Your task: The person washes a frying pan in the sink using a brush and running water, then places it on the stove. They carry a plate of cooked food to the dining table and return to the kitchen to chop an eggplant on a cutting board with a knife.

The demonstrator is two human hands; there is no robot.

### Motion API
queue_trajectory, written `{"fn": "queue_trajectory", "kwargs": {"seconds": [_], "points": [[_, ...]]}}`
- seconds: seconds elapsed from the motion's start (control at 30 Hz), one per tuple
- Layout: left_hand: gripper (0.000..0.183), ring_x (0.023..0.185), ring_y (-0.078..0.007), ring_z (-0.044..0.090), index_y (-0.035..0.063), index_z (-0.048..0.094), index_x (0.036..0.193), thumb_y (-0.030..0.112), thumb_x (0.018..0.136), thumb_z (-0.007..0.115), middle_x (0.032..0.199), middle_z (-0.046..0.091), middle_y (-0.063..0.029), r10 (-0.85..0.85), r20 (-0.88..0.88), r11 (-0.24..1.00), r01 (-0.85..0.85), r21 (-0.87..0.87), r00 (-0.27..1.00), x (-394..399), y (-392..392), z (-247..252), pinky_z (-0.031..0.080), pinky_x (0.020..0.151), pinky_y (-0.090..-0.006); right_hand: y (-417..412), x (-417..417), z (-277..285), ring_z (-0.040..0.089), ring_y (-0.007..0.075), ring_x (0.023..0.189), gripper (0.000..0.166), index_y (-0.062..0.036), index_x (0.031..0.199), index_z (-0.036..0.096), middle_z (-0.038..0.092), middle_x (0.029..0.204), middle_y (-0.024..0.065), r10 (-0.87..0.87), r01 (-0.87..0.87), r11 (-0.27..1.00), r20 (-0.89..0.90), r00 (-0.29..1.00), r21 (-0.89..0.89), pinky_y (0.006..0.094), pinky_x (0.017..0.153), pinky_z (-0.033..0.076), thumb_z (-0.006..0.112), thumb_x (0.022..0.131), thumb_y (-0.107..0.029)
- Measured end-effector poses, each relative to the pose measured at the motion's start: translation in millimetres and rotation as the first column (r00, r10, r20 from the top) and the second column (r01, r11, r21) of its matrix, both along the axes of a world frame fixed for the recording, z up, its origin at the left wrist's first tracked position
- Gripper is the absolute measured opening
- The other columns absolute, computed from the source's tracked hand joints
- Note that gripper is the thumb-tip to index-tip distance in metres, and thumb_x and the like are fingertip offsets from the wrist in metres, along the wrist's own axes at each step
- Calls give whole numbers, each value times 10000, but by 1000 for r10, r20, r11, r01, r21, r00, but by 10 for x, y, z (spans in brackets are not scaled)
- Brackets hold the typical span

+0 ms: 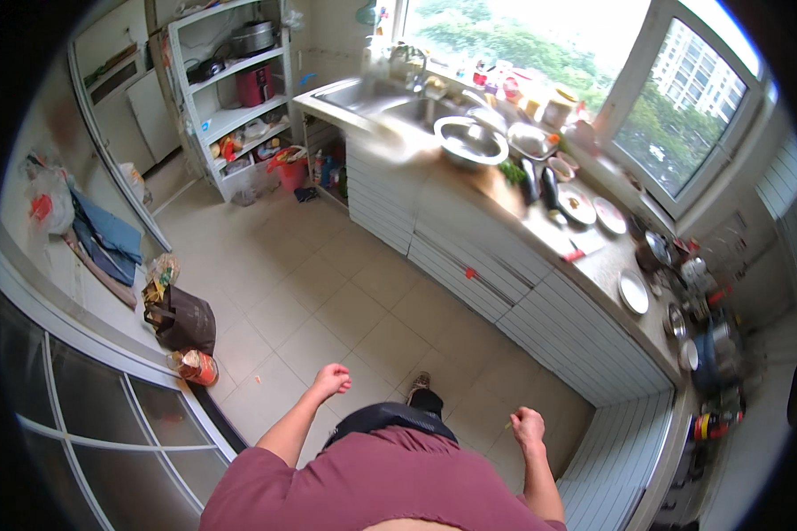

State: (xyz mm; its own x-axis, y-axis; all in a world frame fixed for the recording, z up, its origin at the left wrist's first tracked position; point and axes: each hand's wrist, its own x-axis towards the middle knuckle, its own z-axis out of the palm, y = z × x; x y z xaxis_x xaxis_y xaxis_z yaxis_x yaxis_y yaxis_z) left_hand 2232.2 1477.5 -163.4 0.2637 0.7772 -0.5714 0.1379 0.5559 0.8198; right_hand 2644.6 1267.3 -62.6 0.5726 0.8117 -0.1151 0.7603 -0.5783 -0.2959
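My left hand (333, 381) hangs over the tiled floor with its fingers curled, and nothing shows in it. Low on the right, my right hand (528, 426) is closed around a small yellowish-green piece (507, 425), too small to identify; only its tip sticks out from the fingers. Neither hand touches the worktop (594, 282). Across the worktop stand a stainless steel basin (471, 141), two dark eggplants (539, 184), green leaves (512, 172), plates with food (576, 204) and a knife with a red handle (573, 255).
White cabinets (451, 232) run along the right, below a double sink (398, 106). A metal shelf rack (239, 86) and red bucket (288, 169) stand at the back. By the left doorway are a dark bag (184, 320) and a jar with an orange label (198, 367).
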Motion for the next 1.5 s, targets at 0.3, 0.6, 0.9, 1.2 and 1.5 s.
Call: {"fn": "queue_trajectory", "kwargs": {"seconds": [0.3,0.6,0.9,1.2,1.5], "points": [[123,575,-251,607,-23,498,885,16,780,446,704,587,-160,575,-440,660,-709,-248,689,-615,-537,-547,531,493,-371,3334,-11,64,550,356,619,124,-62,644,531,559,626,156,715,-702,680,20,699,214,430,528,445,561,703,-166],[111,570,-249,586,-19,538,797,47,758,458,704,581,-160,529,-585,393,-788,-473,615,-171,-580,-1110,498,472,-372,6904,-74,1899,575,326,617,83,-74,771,584,572,663,152,527,-682,602,435,730,415,406,578,472,519,735,-113],[162,572,-217,575,-36,510,888,-11,753,424,729,581,-146,521,-182,798,-551,-245,834,-213,2698,-973,489,448,-339,7395,807,2207,590,302,656,189,-58,906,568,605,722,138,433,-502,594,275,858,629,383,592,459,552,812,-222],[270,630,-171,616,7,559,889,262,875,470,823,621,-132,87,-70,996,-89,-26,994,743,5229,233,517,520,-270,4108,626,262,521,301,575,307,-32,581,500,504,604,146,-22,18,983,20,1000,184,385,525,415,528,819,-222],[603,905,-321,577,3,303,1262,352,825,529,1118,484,-250,-215,476,962,270,-50,853,2771,5236,1566,526,649,-365,1827,-521,-678,586,276,630,352,-15,672,591,591,639,143,-619,469,782,-426,660,-409,405,614,446,492,785,-334]]}}
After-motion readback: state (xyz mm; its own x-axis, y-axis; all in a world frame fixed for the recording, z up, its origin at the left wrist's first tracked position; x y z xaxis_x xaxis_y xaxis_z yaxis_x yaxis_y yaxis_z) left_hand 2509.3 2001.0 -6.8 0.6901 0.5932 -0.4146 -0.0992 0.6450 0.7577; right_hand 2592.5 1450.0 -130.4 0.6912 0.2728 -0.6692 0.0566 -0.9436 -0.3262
